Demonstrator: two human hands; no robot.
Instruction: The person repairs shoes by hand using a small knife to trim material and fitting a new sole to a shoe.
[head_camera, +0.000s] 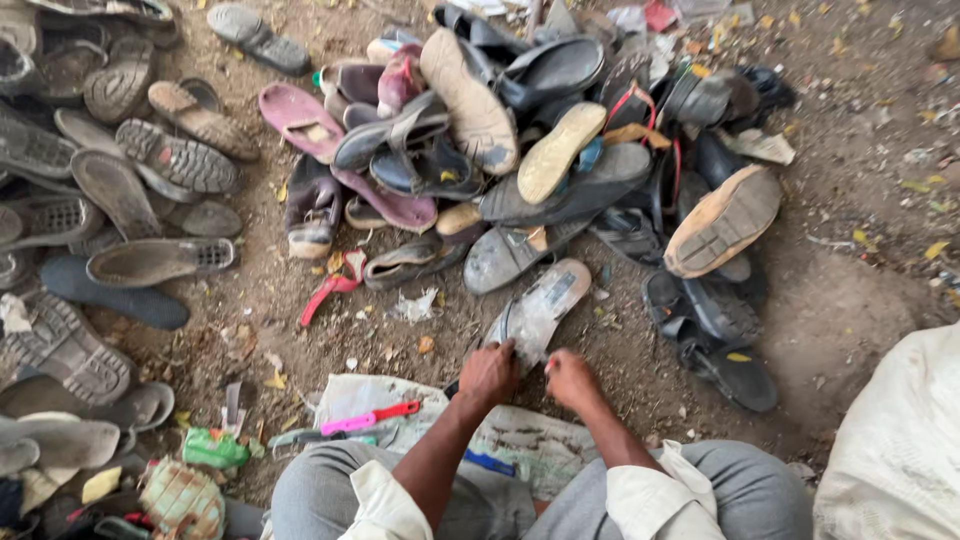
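I am crouched over dirt ground with my knees in grey trousers at the bottom of the view. My left hand (488, 372) grips the near end of a worn, dusty grey sandal (540, 308) that lies on the ground just ahead of me. My right hand (570, 378) is closed right beside it at the same end of the sandal, and its fingers are partly hidden. The sandal points away from me toward a big heap of old shoes and soles (520, 150).
A second spread of worn soles (90, 200) covers the left side. A printed sack (520, 440) lies under my hands with a pink-handled tool (370, 417) and a small green container (213, 449) beside it. A white sack (900, 440) sits at right.
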